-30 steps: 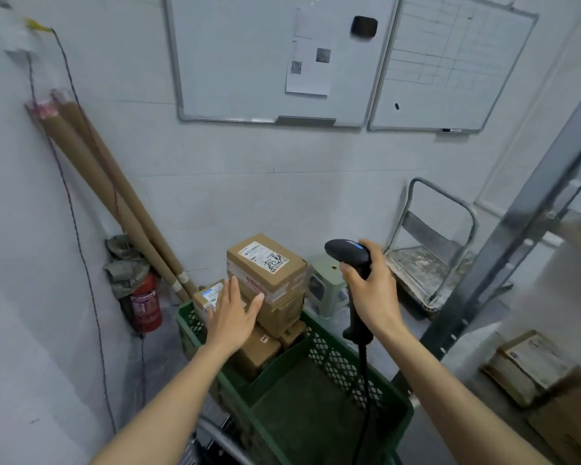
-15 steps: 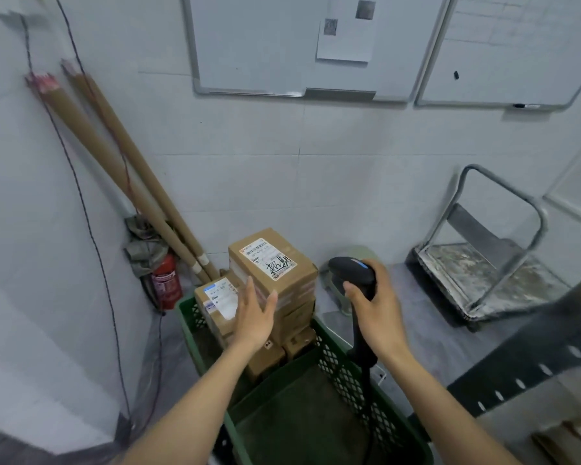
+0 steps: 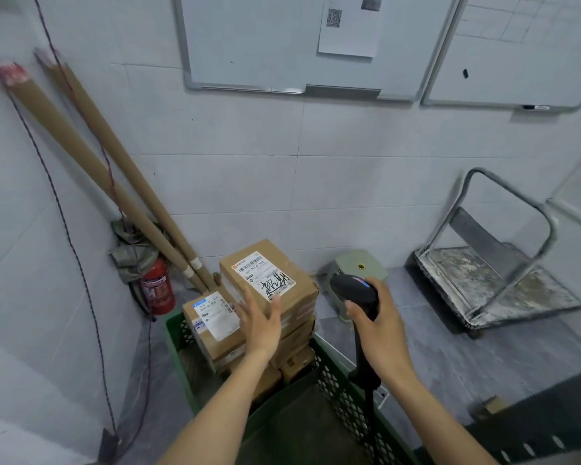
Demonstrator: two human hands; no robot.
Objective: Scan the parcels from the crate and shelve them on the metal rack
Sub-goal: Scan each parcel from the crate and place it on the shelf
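A green plastic crate (image 3: 341,391) stands on the floor before me, with several cardboard parcels stacked at its far end. The top parcel (image 3: 265,276) carries a white label with a barcode and black handwriting. A lower parcel (image 3: 212,318) with a white label lies left of it. My left hand (image 3: 260,318) is open, fingers spread, at the near side of the top parcel; whether it touches is unclear. My right hand (image 3: 378,333) grips a black barcode scanner (image 3: 354,290) by its handle, head pointing left toward the parcels. A dark perforated metal rack part (image 3: 534,427) shows at bottom right.
Two long cardboard tubes (image 3: 108,182) lean in the left corner above a red fire extinguisher (image 3: 156,286). A folded metal platform trolley (image 3: 490,276) rests against the wall at right. A small grey-green box (image 3: 359,266) sits behind the scanner. Whiteboards (image 3: 282,41) hang above.
The view has swung left and down, so the rack upright has left the frame. My left hand has slid from the lower parcel toward the top parcel's near side. The scanner has stayed in my right hand.
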